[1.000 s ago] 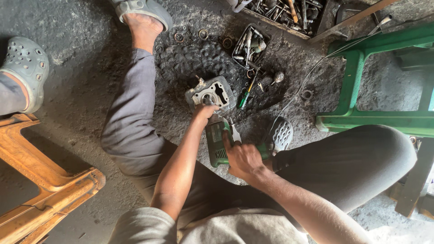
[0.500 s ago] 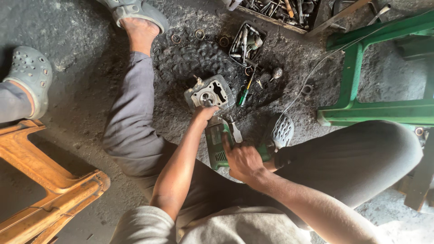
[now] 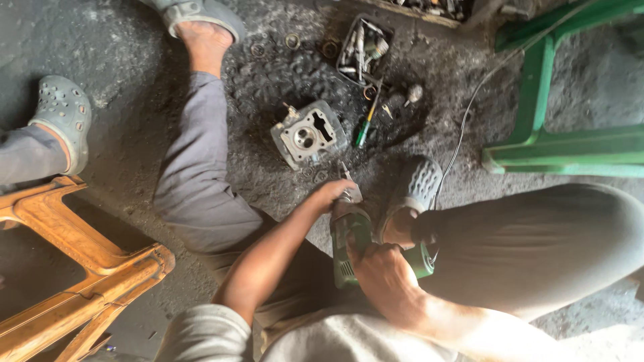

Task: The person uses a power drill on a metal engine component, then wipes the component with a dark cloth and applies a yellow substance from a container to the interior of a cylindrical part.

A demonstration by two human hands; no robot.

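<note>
I sit on the oily floor with a green electric power tool (image 3: 352,245) in my lap. My right hand (image 3: 384,275) grips its body from the side. My left hand (image 3: 333,194) is closed around the tool's front end, where a metal bit sticks out. Just beyond the tool's tip lies a grey metal engine cylinder head (image 3: 308,134), apart from both hands. A green-handled screwdriver (image 3: 365,127) lies beside it on the right.
A small black tray of metal parts (image 3: 362,50) sits further out, with loose washers nearby. A green plastic stool (image 3: 570,100) stands at right, an orange plastic stool (image 3: 74,268) at left. The tool's white cord (image 3: 469,114) runs off to the upper right. Another person's grey clog (image 3: 64,121) is at far left.
My left hand has pulled back from the cylinder head to the tool's front end. The view has tilted down, so the floor items sit higher in frame.
</note>
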